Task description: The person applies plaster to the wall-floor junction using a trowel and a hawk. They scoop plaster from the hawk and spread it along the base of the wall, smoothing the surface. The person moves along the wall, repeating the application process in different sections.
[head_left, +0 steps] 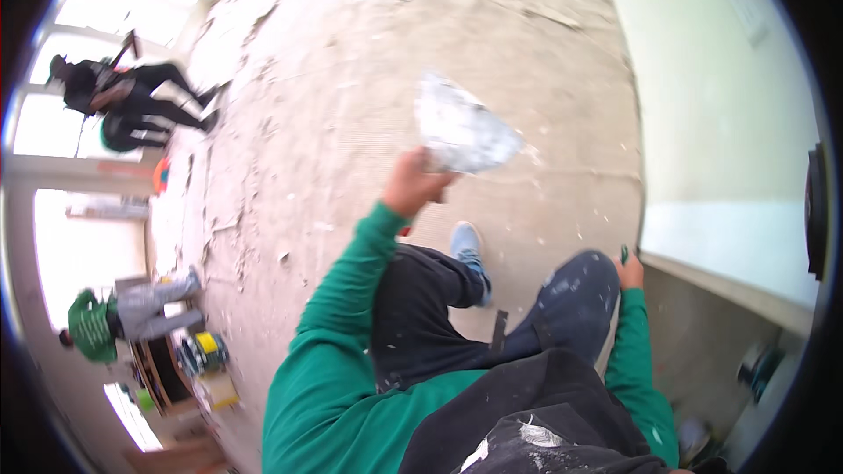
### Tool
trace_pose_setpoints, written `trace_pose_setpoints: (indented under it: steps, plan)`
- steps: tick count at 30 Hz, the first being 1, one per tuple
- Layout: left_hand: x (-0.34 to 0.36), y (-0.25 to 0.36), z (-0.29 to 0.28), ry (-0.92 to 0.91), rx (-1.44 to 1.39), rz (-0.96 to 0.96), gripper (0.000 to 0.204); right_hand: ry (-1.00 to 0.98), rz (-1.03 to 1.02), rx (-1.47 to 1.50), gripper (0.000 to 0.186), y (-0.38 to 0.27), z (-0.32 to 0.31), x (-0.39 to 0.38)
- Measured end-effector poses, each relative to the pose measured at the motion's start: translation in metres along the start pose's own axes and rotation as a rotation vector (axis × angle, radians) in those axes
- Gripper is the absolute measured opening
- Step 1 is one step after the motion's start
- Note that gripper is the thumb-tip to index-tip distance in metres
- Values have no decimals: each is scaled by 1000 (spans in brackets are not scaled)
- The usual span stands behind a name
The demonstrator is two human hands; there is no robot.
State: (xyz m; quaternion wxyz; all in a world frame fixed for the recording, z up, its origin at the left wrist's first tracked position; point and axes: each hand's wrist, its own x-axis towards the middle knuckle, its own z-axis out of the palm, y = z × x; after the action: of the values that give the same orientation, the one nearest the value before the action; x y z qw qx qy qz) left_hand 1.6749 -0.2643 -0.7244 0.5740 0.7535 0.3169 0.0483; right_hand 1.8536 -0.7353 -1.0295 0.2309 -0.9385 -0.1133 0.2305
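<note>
My left hand (417, 183) is raised over the floor in front of me, its fingers closed on a broad putty knife (467, 127). The flat, wedge-shaped blade is smeared white and grey, and blurred at its edges. Most of the handle is hidden in the hand; a bit of red shows below the wrist. Low at my right side, beside my knee and close to the base of the wall, my right hand (630, 272) is closed round a small thing with a dark green end. The rest of that thing is hidden.
A pale wall (720, 123) with a ledge runs along my right. The beige floor covering (307, 123) is wrinkled and spotted with debris. At the left are people by the windows (132, 96), another person in green (95, 325), and a shelf unit (162, 373) with boxes.
</note>
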Motion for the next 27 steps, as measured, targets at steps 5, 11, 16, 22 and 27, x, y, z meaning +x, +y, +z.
trace_pose_setpoints:
  steps: [5, 11, 16, 22, 27]
  plan:
    - [-9, -43, -71, 215, -52, -56, 22, -138, -48, -266, 33, -169, -80, -43]
    - [-177, -90, -173, 668, 210, -395, 36, -498, -114, -477, 27, -285, -222, -16]
    - [-396, -40, -285, 725, 222, -871, 43, -408, -43, -138, 15, -482, -341, -68]
    - [-543, -29, -349, 1127, -46, -1171, 33, -299, 39, -241, 24, -631, -348, -108]
    - [-526, -34, -340, 1416, -339, -1289, 30, -380, -23, -429, 24, -718, -284, -74]
